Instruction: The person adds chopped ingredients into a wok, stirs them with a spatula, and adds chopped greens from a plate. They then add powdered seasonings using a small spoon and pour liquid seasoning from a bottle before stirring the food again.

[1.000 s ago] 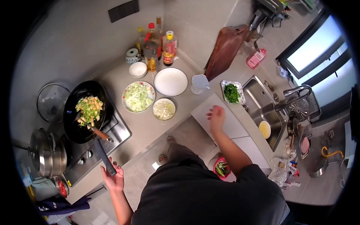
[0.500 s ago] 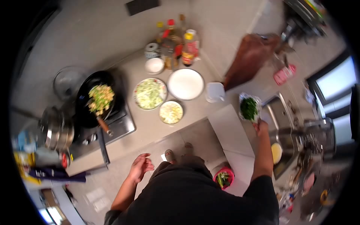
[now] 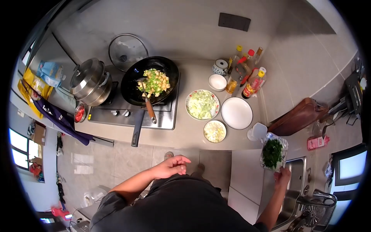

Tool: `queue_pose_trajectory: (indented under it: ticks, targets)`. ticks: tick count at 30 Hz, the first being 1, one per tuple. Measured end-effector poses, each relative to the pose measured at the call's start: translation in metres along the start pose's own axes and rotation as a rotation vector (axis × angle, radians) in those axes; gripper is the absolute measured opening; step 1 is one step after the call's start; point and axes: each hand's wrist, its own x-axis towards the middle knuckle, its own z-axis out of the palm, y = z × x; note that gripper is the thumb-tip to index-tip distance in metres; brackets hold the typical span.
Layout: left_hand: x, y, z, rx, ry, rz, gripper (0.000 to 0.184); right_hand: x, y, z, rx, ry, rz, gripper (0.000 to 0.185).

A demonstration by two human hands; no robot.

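Note:
My right hand [image 3: 283, 176] grips the near edge of a shiny, clear-looking dish [image 3: 283, 144] beside the sink. Chopped dark green leaves [image 3: 272, 153] fill the dish. In front of my body, my left hand [image 3: 172, 166] hovers with nothing in it, fingers loosely bent and apart. A black wok [image 3: 129, 87] stands on the stove, holding diced pale and green food [image 3: 157, 82]. A spatula with a wooden handle [image 3: 150, 110] rests in the wok. On the counter are a plate of shredded pale greens [image 3: 201, 104] and a bowl of chopped pale pieces [image 3: 214, 131].
A white plate [image 3: 237, 113], a small white bowl [image 3: 217, 82] and several sauce bottles [image 3: 253, 83] stand toward the corner. Left of the wok is a lidded steel pot [image 3: 91, 81]. A brown cutting board [image 3: 299, 116] leans near the sink [image 3: 297, 181]. The wok's black handle [image 3: 137, 129] overhangs the counter edge.
My view has turned left toward the stove, so the counter things appear further right. My right hand still holds the dish of greens. My left hand remains empty before my body.

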Motion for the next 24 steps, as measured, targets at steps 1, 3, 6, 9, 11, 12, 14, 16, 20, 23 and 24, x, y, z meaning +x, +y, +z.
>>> queue_pose_trajectory:
  ticks: [1, 3, 6, 9, 11, 12, 14, 16, 20, 23, 24]
  targets:
    - [-0.003, 0.005, -0.001, 0.016, -0.02, 0.013, 0.033, -0.006, -0.021, 0.031, -0.031, -0.049, -0.023, 0.007]
    - [-0.012, 0.017, -0.005, 0.054, -0.063, 0.041, 0.033, -0.009, -0.051, 0.099, -0.114, -0.144, -0.068, 0.011]
    - [-0.029, 0.03, -0.019, 0.032, -0.118, 0.143, 0.033, -0.015, -0.089, 0.209, -0.205, -0.409, -0.107, 0.013]
    - [-0.054, 0.041, -0.046, 0.038, -0.141, 0.19, 0.034, -0.022, -0.104, 0.331, -0.302, -0.469, -0.154, 0.015]
    - [-0.074, 0.048, -0.063, 0.029, -0.142, 0.23, 0.034, -0.022, -0.109, 0.411, -0.4, -0.531, -0.258, 0.015]
    - [-0.084, 0.051, -0.073, 0.046, -0.132, 0.249, 0.035, -0.012, -0.104, 0.447, -0.477, -0.571, -0.361, 0.015]
    - [-0.103, 0.054, -0.093, 0.071, -0.11, 0.282, 0.035, -0.054, -0.121, 0.526, -0.648, -0.586, -0.437, 0.017]
    - [-0.119, 0.054, -0.114, 0.045, -0.098, 0.303, 0.036, -0.075, -0.116, 0.586, -0.844, -0.557, -0.807, 0.017]
    - [-0.145, 0.064, -0.144, 0.038, -0.068, 0.346, 0.037, -0.084, -0.092, 0.667, -1.203, -0.419, -1.322, 0.018]
    - [-0.154, 0.065, -0.158, 0.019, -0.061, 0.355, 0.038, -0.099, -0.093, 0.687, -1.273, -0.435, -1.391, 0.014]
    - [-0.154, 0.066, -0.162, 0.016, -0.064, 0.358, 0.038, -0.099, -0.091, 0.69, -1.26, -0.451, -1.423, 0.014]
